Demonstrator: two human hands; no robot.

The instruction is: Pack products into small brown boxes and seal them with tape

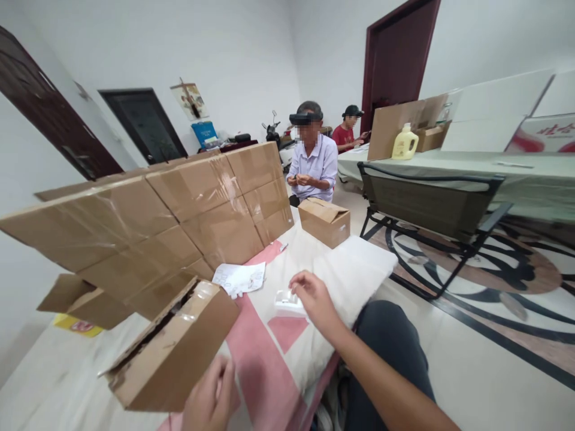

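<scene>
A small white open box lies on the cloth-covered table in front of me. My right hand is over its right side, fingers bent down and drawn together at the box. Whatever the fingertips hold, if anything, is too small to make out. Low in the view, my left hand is closed, with thumb and forefinger close together beside a long brown carton. Its grip is blurred, and what may be in it cannot be seen. A white printed sheet lies beyond the white box, with small pale pieces at its lower edge.
Taped cardboard boxes form a wall along the left. A closed brown carton stands at the table's far end. Beyond it sits a person; another is farther back. A folding chair and a table with a yellow jug are right.
</scene>
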